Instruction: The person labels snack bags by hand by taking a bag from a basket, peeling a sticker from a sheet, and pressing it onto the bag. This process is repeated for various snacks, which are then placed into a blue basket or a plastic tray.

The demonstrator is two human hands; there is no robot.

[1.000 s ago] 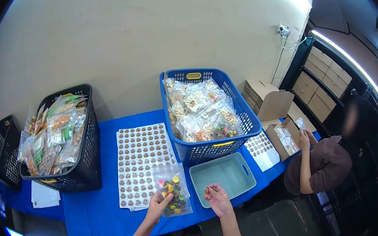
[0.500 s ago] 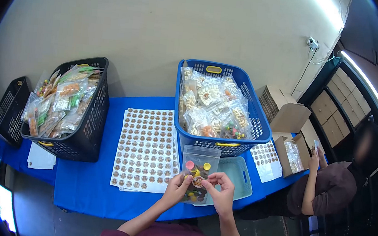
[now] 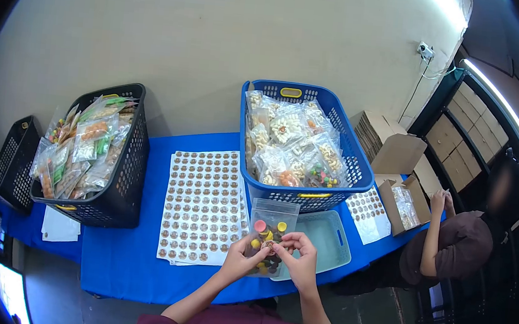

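A clear bag (image 3: 275,212) with pink, yellow and dark pieces inside is held upright between both hands. My left hand (image 3: 240,260) grips its left side, thumb on the front. Over the bag's front lies the thumb of my right hand (image 3: 300,263), its fingers curled at the right edge. A round sticker (image 3: 269,246) on the front is partly covered by the thumbs. Sheets of round stickers (image 3: 199,206) lie on the blue cloth left of the bag. Behind the bag is a pale green tray (image 3: 327,240).
A blue basket (image 3: 338,191) and a black basket (image 3: 126,180) hold filled bags. Another black basket (image 3: 6,166) stands far left. On the right are a smaller sticker sheet (image 3: 368,213), an open carton (image 3: 394,222) and a person (image 3: 458,243) with raised hands.
My right thumb has moved onto the sticker and now meets the left thumb there, covering more of it. The whole view has shifted slightly.
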